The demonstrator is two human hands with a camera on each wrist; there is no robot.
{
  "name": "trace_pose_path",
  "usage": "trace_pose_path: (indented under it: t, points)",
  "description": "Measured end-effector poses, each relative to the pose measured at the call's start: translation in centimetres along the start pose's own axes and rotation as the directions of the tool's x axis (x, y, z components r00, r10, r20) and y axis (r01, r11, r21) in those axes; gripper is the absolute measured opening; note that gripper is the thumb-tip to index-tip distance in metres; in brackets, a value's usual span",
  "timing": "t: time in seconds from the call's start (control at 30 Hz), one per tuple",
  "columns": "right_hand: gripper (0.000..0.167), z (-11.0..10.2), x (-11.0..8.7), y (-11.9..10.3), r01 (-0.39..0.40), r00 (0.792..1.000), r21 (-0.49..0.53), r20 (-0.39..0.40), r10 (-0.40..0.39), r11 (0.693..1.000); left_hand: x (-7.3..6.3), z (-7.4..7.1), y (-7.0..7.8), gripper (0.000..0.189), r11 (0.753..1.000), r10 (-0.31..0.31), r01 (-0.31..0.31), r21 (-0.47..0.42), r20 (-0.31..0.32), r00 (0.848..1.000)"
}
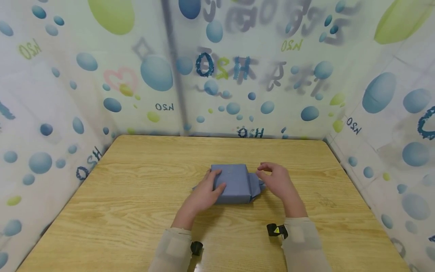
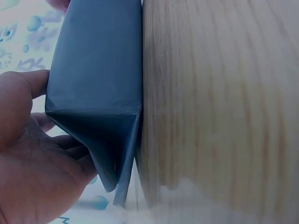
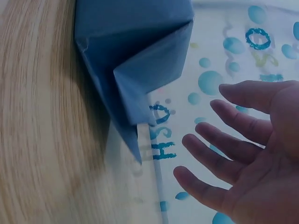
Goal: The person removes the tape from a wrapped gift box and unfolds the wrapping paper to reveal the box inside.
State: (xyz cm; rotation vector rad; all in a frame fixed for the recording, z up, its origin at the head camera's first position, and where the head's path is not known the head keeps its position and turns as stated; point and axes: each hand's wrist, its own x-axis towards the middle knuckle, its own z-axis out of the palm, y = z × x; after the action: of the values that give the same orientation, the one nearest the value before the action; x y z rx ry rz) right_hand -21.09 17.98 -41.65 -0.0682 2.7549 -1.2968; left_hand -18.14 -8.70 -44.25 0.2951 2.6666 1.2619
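Observation:
A box wrapped in blue-grey paper [image 1: 231,183] lies on the wooden table, its paper ends sticking out loose at both sides. My left hand [image 1: 205,190] rests over the box's left end, thumb and fingers spread on its top. In the left wrist view, the folded paper end [image 2: 112,149] hangs beside the palm. Just off the right end, my right hand [image 1: 276,180] holds nothing, and its fingers are loosely bent. The right wrist view has those fingers apart from the right paper flap [image 3: 154,70], which is creased inward above a pointed lower flap [image 3: 110,105].
The wooden table [image 1: 136,211] reaches back to a white curtain [image 1: 190,94] printed with blue and green bubbles. Similar printed sheets hang at the left and right. Black wrist cameras [image 1: 196,248] are strapped at both sleeves.

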Motion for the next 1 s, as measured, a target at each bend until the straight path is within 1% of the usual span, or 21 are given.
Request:
trace_pose_path:
  t: [0.2, 0.3, 0.4, 0.53, 0.6, 0.7, 0.83, 1.0]
  points:
    - [0.030, 1.0, 0.2, -0.7, 0.063, 0.998, -0.022, 0.022, -0.063, 0.998, 0.1, 0.0, 0.0, 0.062, 1.000, -0.004, 0.004, 0.005, 0.004, 1.000]
    - [0.029, 1.5, 0.2, -0.9, 0.114, 0.992, -0.048, 0.053, -0.111, 0.992, 0.1, 0.0, 0.1, 0.062, 1.000, -0.002, 0.002, 0.007, -0.002, 1.000]
    - [0.035, 2.0, 0.2, -1.1, 0.195, 0.975, -0.085, 0.121, -0.184, 0.977, 0.1, -0.1, 0.1, 0.062, 1.000, -0.001, 0.001, 0.009, -0.008, 1.000]
    - [0.056, 2.7, 0.2, -1.1, 0.277, 0.944, -0.110, 0.218, -0.249, 0.955, 0.1, -0.2, 0.2, 0.061, 1.000, -0.004, 0.005, 0.012, -0.015, 1.000]
    - [0.064, 3.0, 0.2, -1.2, 0.282, 0.937, -0.111, 0.247, -0.248, 0.953, 0.1, -0.2, 0.1, 0.061, 1.000, -0.002, 0.003, 0.012, -0.019, 1.000]
    - [0.071, 3.3, 0.2, -1.4, 0.267, 0.935, -0.114, 0.270, -0.229, 0.957, 0.2, -0.3, 0.1, 0.061, 1.000, -0.001, 0.001, 0.024, -0.026, 1.000]
    - [0.075, 3.5, 0.2, -1.7, 0.243, 0.936, -0.112, 0.288, -0.203, 0.963, 0.4, -0.6, 0.2, 0.057, 0.999, 0.004, -0.002, 0.053, -0.038, 0.999]
    - [0.078, 3.6, 0.2, -1.9, 0.244, 0.931, -0.121, 0.306, -0.198, 0.962, 1.1, -1.0, 0.4, 0.047, 0.994, 0.044, -0.038, 0.101, -0.061, 0.997]
